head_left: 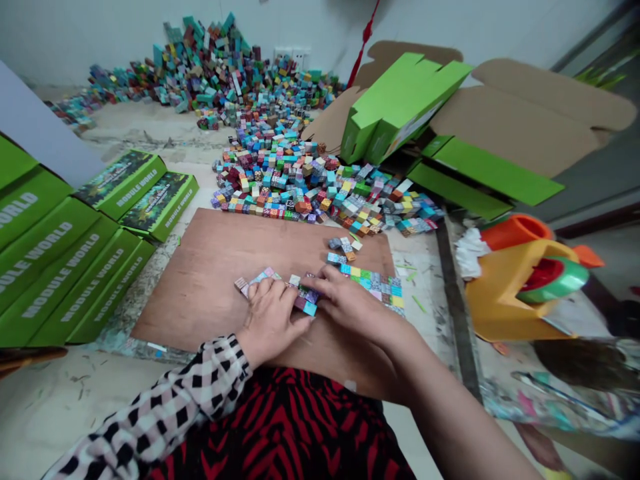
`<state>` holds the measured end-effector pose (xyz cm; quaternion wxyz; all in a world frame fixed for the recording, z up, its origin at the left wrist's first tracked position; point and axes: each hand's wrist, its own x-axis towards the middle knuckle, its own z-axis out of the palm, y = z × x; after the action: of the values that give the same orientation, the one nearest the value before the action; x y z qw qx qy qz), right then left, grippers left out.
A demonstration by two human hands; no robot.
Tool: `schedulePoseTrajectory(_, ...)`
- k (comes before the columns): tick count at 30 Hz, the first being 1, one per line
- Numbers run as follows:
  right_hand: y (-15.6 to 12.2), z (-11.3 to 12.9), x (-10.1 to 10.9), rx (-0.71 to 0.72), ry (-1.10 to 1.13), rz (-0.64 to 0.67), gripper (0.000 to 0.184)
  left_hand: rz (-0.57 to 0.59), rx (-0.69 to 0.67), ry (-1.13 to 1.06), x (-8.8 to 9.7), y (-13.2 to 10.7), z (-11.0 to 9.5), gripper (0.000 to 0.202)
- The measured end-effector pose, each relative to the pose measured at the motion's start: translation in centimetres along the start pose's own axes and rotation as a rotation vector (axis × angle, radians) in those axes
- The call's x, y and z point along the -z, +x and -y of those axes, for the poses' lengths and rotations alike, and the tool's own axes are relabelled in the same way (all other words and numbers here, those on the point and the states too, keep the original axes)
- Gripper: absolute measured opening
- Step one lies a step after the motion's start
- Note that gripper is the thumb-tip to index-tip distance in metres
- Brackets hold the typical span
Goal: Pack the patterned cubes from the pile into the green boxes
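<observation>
On a brown wooden board point(200, 267) lies a small group of patterned cube blocks point(310, 308) in purple, dark red, white and light blue. My left hand point(270, 319) bends over the left part of this group, its fingers curled on the blocks and its thumb pointing right. From the right, my right hand point(347, 297) closes its fingers on the blocks at the other end; its fingertips are partly hidden. Beside my right hand, a flat sheet of joined cubes point(385, 287) rests at the board's right edge. Several loose blocks point(342, 248) lie just beyond it.
Behind the board spreads a large heap of colourful blocks point(280, 160), rising against the wall. Green "MODULE WORLD" boxes point(75, 267) are stacked at left. Opened green cartons point(400, 107) stand back right. A yellow holder point(493, 293) with green tape point(555, 280) sits at right.
</observation>
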<state>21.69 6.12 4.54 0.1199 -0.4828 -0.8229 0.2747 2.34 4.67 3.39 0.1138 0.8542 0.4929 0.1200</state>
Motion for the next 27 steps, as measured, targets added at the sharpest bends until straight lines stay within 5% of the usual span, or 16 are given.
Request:
schedulePoseTrajectory(14,-0.1,0.2,0.3,0.058,-0.014,-0.014,0.029,-0.038,-0.003,-0.009,-0.3,-0.4,0.3,0.039)
schedulePoseTrajectory(18,-0.1,-0.6,0.2,0.043,0.188,-0.075,0.022,-0.028,-0.012,-0.037,-0.2,-0.4,0.3,0.038)
schedulePoseTrajectory(23,-0.5,-0.5,-0.1,-0.143,0.608,-0.266,0.026,-0.013,-0.012,-0.053,-0.1,-0.5,0.3,0.039)
schedulePoseTrajectory(27,-2.0,0.8,-0.2,-0.273,0.978,-0.261,0.033,-0.019,-0.015,-0.06,-0.2,-0.7,0.5,0.047)
